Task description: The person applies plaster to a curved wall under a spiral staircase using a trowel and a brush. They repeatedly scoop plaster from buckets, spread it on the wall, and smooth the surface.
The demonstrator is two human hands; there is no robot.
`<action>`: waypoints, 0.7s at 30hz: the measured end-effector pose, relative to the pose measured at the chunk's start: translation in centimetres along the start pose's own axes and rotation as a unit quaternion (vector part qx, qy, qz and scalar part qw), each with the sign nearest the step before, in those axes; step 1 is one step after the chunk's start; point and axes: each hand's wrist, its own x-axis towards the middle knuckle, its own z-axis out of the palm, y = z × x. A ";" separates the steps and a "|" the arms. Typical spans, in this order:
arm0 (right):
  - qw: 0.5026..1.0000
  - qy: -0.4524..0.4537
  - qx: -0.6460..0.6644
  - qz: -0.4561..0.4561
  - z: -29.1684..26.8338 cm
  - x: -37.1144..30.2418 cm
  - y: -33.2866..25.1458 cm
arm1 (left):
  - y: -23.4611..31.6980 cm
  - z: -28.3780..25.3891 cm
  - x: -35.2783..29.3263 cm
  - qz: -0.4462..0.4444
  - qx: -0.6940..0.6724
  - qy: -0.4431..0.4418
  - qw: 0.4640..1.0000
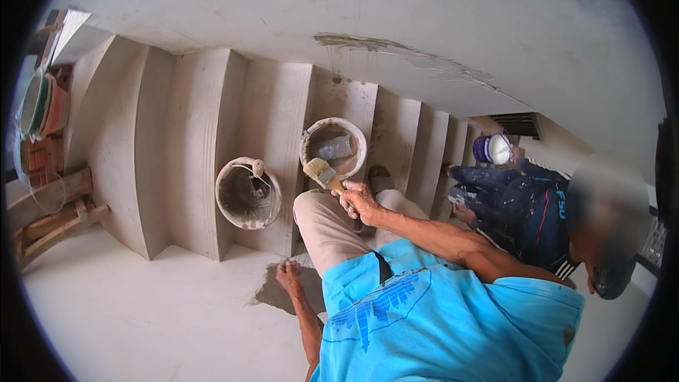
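Note:
My right hand (359,200) grips the wooden handle of a wide paintbrush (322,172), its pale, stained bristles pointing left. The bristles hang in front of the near rim of a round bucket (363,145) with murky water and a clear plastic container (335,147) in it. Lower left of that stands a second bucket (277,201) with grey paste (244,198). A tool with a rounded handle (257,168) leans inside it. My left hand (288,276) is at a grey, wet-looking patch (272,293) on the pale surface, fingers curled. Anything in them is hidden.
Bare concrete steps (191,148) run across the view beside a plastered wall (424,14). At right, a person in dark clothes (527,201) crouches near a purple-and-white bucket (493,148). Stacked buckets (46,106) and wooden boards (56,216) stand at far left.

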 end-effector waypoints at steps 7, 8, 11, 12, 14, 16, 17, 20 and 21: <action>0.997 -0.008 -0.022 -0.067 0.5 -2.2 1.0 | 0.6 1.3 -3.9 0.030 0.115 -0.079 0.990; 0.997 -0.011 -0.026 -0.075 0.8 -2.5 1.1 | -0.5 0.8 -3.4 0.063 0.147 -0.094 0.983; 0.989 -0.038 -0.053 -0.134 2.7 -4.1 0.4 | -3.0 -0.4 -2.0 0.098 0.204 -0.104 0.968; 0.985 -0.039 -0.064 -0.154 2.9 -4.4 0.3 | -2.7 -0.5 -1.0 0.094 0.222 -0.123 0.963; 0.977 -0.050 -0.094 -0.184 3.7 -4.7 0.4 | -1.7 -0.3 -0.3 0.066 0.238 -0.131 0.960; 0.975 -0.047 -0.116 -0.181 4.6 -5.1 0.3 | 0.8 1.0 0.0 0.022 0.240 -0.123 0.963; 0.974 -0.048 -0.127 -0.180 5.6 -5.8 -0.4 | 1.4 1.2 0.4 0.038 0.245 -0.119 0.961; 0.977 -0.030 -0.135 -0.162 7.2 -7.2 -1.1 | 3.3 2.3 0.5 0.069 0.251 -0.109 0.959; 0.977 -0.019 -0.143 -0.158 7.2 -7.2 -1.1 | 4.4 3.2 0.4 0.071 0.247 -0.112 0.960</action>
